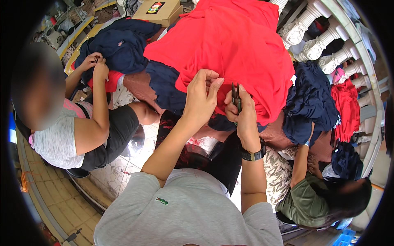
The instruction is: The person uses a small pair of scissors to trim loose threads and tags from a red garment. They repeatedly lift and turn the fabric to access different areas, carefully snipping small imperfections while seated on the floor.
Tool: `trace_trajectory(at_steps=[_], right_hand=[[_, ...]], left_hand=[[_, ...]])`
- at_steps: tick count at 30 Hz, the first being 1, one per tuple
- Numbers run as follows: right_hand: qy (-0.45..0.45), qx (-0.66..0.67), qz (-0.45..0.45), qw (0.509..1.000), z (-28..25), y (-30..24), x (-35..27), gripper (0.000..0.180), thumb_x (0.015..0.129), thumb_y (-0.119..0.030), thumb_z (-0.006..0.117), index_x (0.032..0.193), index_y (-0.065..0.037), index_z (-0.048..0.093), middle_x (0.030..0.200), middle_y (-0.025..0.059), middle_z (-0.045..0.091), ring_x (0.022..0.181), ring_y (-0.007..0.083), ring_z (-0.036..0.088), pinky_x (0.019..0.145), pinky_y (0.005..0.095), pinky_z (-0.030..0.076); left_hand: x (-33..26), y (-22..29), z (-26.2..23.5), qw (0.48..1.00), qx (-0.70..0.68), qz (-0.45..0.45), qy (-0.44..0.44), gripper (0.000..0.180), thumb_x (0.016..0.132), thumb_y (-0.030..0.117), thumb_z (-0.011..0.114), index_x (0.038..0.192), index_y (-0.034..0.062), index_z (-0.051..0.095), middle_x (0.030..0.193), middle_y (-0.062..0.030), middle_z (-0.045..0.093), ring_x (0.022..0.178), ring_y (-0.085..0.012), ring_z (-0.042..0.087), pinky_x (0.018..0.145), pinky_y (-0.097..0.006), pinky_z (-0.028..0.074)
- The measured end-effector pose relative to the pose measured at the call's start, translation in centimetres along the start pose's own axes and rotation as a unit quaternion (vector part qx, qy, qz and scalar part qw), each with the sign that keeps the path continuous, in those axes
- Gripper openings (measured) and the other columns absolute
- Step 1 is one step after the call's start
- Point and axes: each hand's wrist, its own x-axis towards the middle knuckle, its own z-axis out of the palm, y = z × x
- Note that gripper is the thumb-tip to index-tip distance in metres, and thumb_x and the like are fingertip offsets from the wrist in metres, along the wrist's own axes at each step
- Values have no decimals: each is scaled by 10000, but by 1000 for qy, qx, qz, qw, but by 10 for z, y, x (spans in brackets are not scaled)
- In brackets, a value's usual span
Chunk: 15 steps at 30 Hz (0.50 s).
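Observation:
In front of me a large pile of bright red fabric [234, 45], seemingly garments, is spread over the work surface. My left hand [201, 96] is at its near edge, thumb and fingers drawn together in a pinch. Whatever lies between those fingertips is too small to make out. A small pair of dark thread snips [236, 97] is gripped in my right hand [245, 110], blades pointing up and away from me beside the left fingertips. The right wrist wears a black watch [253, 155].
Navy garments [308, 104] lie to the right, with another navy heap [119, 43] at far left. One person [90, 127] sits at left handling cloth; another [312, 197] sits at right. A white balustrade [328, 45] runs along the right. A cardboard box [164, 16] stands behind.

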Motion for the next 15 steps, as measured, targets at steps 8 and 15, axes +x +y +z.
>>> trace_trajectory(at_steps=[8,15], right_hand=[[88,-151,-131,976,7,1,0,394,1055,-370,536,920,-7,609,638,-40,453,545,35,365,477,221,267],[215,-126,-356,901,23,26,27,221,923,-59,737,1061,-6,572,928,38,642,723,49,536,621,209,430]], left_hand=[[5,2,-2,998,59,-16,-31,119,1018,85,558,998,-28,591,806,-96,641,708,-172,623,678,-312,516],[3,-2,2,1000,28,-3,-5,137,1019,99,583,1004,-34,608,843,-97,672,723,-133,623,676,-293,519]])
